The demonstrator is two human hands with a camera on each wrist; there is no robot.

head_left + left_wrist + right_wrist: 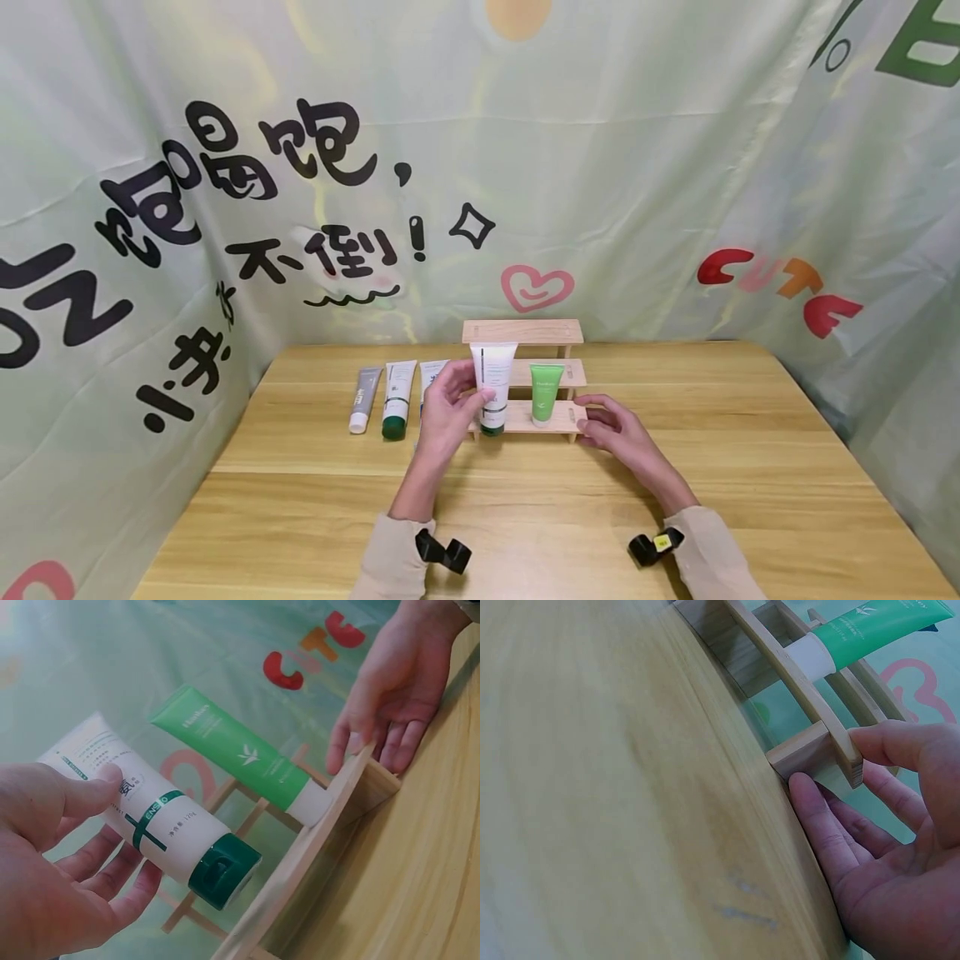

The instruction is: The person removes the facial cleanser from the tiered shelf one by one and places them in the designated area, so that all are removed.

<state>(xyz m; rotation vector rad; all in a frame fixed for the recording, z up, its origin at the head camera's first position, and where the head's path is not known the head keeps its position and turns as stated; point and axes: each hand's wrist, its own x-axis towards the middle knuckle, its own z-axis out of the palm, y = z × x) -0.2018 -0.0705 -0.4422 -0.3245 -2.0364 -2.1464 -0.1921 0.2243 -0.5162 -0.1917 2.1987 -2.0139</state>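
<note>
My left hand (444,417) grips a white squeeze tube (497,375) with a dark green cap, thumb on its printed front and fingers behind. The tube is upright, cap down; in the left wrist view its green cap (225,871) is close to the bottom step's edge. A three-step wooden display stand (522,332) is behind it. On the bottom step a green tube (546,392) stands on its white cap. At that step's right end my right hand (617,429) pinches the stand, with fingertips (870,746) on the board and by its leg.
Left of the stand, a grey tube (365,398) and a white tube with a green cap (398,392) are on the wooden table (525,517). Another white tube (431,372) is partly hidden behind my left hand. A printed curtain (615,183) hangs behind the table.
</note>
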